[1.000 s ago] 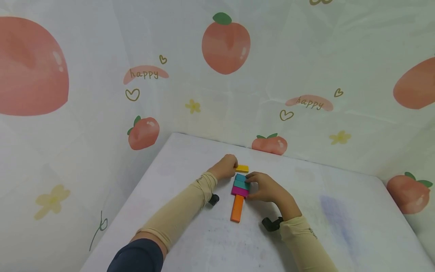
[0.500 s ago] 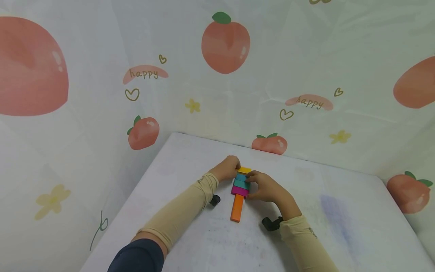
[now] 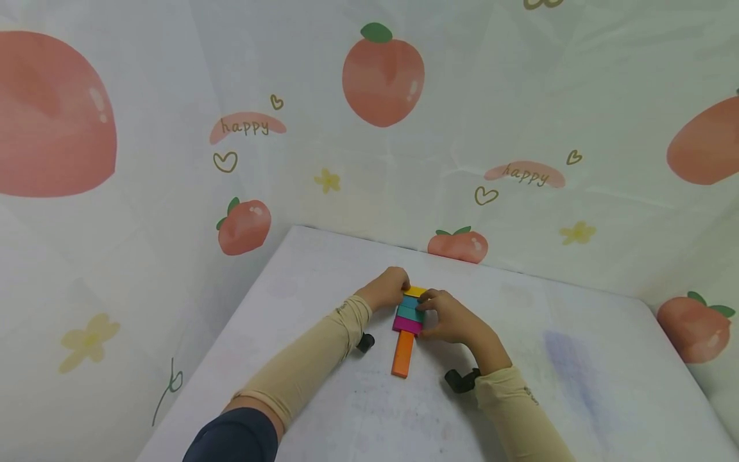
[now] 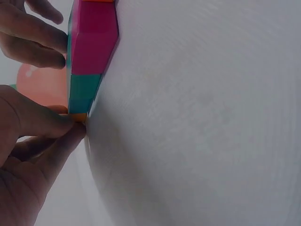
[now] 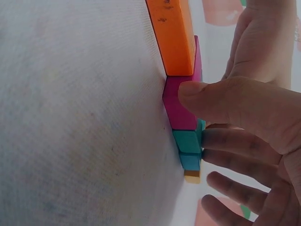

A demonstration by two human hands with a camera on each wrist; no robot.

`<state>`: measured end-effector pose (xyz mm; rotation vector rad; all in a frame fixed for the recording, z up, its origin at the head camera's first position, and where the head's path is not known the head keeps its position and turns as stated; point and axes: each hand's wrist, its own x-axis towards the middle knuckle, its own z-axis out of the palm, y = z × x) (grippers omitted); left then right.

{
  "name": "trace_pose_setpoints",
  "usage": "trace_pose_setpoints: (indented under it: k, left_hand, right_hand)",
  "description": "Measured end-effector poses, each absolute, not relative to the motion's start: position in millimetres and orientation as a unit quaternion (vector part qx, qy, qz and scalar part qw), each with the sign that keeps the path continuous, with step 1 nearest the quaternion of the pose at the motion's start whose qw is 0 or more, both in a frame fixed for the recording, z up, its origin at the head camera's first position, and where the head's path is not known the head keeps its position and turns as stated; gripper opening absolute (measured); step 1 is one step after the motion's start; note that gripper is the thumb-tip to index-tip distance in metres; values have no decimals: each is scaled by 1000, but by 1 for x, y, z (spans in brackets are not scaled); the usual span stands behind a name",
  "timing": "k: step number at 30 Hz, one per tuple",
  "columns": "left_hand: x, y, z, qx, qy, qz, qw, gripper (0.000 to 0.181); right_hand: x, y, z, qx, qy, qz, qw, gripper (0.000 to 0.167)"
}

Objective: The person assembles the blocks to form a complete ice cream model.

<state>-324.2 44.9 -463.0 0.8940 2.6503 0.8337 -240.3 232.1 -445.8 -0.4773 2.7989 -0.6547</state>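
A row of flat colored blocks lies on the table: a long orange block [image 3: 402, 354] nearest me, then magenta [image 3: 407, 325], teal [image 3: 410, 313], blue [image 3: 408, 301] and yellow [image 3: 416, 291] blocks crosswise behind it. My left hand [image 3: 387, 288] pinches the yellow block at its left end, against the blue block. The thumb and forefinger show around it in the left wrist view. My right hand [image 3: 453, 319] rests at the row's right side. In the right wrist view its thumb [image 5: 197, 92] presses the magenta block and relaxed fingers [image 5: 240, 142] touch near the teal and blue blocks.
The white table [image 3: 323, 410] has a bluish stain [image 3: 577, 372] to the right. Behind it hangs a pale cloth [image 3: 369, 167] printed with peaches. Dark wrist devices [image 3: 462, 380] sit under both forearms.
My left hand has drawn the yellow block toward me and slightly right, closing the gap to the blue block. The right hand and the other blocks have stayed in place.
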Motion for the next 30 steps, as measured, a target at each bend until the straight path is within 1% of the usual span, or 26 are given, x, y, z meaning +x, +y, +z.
trace_pose_setpoints:
  k: [7, 17, 30]
  left_hand:
    - [-325, 45, -466, 316, 901, 279, 98, 29]
    - [-327, 44, -468, 308, 904, 276, 105, 28]
    - [-320, 40, -467, 311, 905, 265, 118, 35]
  right_hand:
    - [-241, 232, -446, -155, 955, -224, 115, 51]
    - [-245, 232, -451, -156, 949, -244, 122, 51]
    - [-247, 237, -454, -171, 946, -243, 129, 53]
